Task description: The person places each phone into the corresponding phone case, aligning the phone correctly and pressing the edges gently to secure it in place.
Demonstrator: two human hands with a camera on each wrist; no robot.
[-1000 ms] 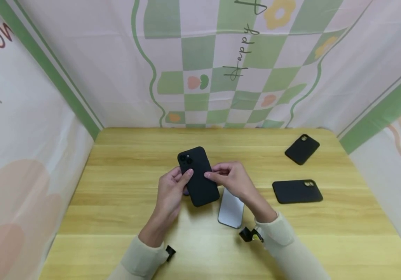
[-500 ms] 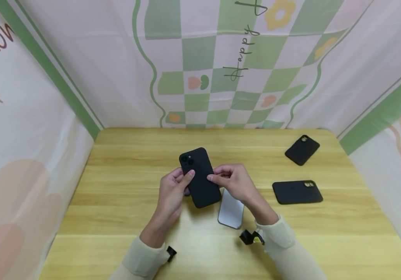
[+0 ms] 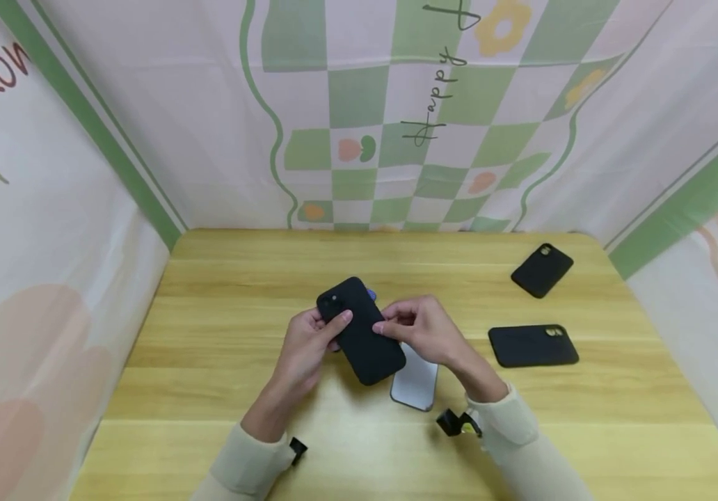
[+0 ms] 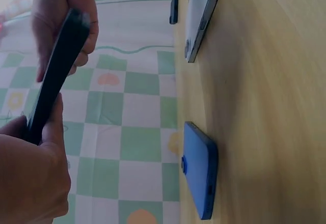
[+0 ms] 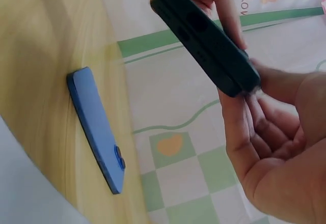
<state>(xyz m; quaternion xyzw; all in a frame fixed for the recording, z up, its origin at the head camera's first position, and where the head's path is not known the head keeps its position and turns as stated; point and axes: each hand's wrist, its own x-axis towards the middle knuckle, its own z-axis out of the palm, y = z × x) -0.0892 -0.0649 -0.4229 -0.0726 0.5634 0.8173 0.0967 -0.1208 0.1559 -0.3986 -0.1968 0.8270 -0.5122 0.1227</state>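
A phone in a black case point(image 3: 365, 341) is held above the table by both hands, its camera side up in the head view. My left hand point(image 3: 310, 341) grips its left edge, thumb on the back and fingers beneath. At the right edge my right hand point(image 3: 424, 325) pinches it between thumb and curled fingers. Beneath it a blue phone point(image 4: 201, 170) lies on the table, mostly hidden in the head view but plain in both wrist views. Partly covered by the held phone and right hand, a white phone point(image 3: 415, 381) lies nearby.
On the right of the wooden table point(image 3: 221, 278) lie two black phone cases, one angled at the back point(image 3: 542, 271) and one sideways nearer point(image 3: 531, 346). A patterned curtain point(image 3: 359, 104) hangs behind the table's back edge.
Both hands have shifted the black-cased phone slightly towards the body and turned it, so its lower end swings right. A corner of the blue phone now shows beyond its upper right edge.
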